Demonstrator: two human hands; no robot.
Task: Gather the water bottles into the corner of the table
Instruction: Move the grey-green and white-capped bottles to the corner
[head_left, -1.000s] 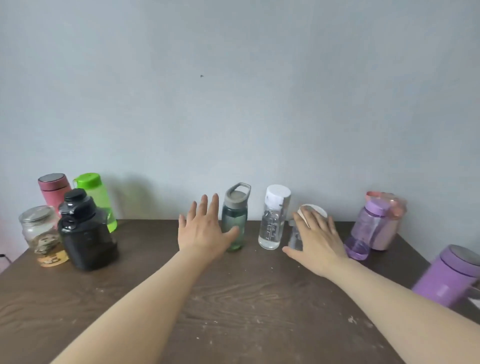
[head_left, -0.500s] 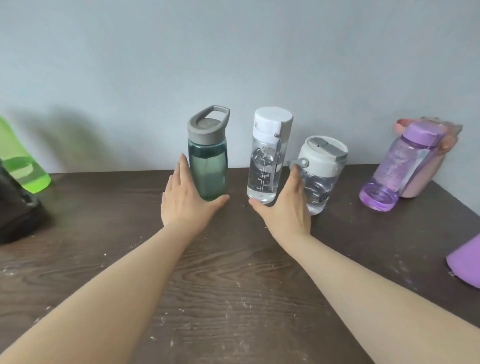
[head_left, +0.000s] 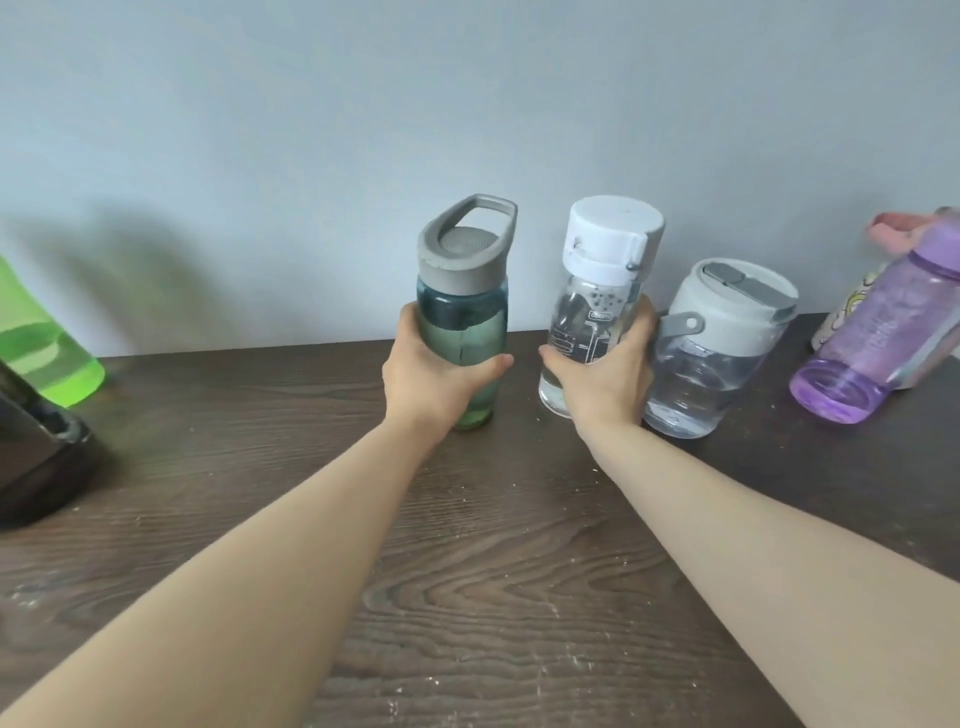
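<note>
My left hand (head_left: 435, 376) is wrapped around a teal bottle with a grey loop lid (head_left: 462, 291), which stands upright near the wall. My right hand (head_left: 602, 374) grips a clear bottle with a white cap (head_left: 602, 280) just to its right. A squat clear bottle with a grey-white lid (head_left: 714, 353) stands directly right of that hand, touching it. Further right is a purple bottle (head_left: 883, 338) with a pink one (head_left: 898, 234) partly hidden behind it. At the far left edge a green bottle (head_left: 41, 353) and a black bottle (head_left: 36, 467) are cut off.
The dark wooden table (head_left: 493, 571) meets a plain grey wall (head_left: 467, 130) behind the bottles. Specks of dust and scratches mark the wood in front of my arms.
The view has moved closer to the middle bottles. Both hands went from lying flat beside the bottles to closing around them, left on the teal one, right on the clear white-capped one.
</note>
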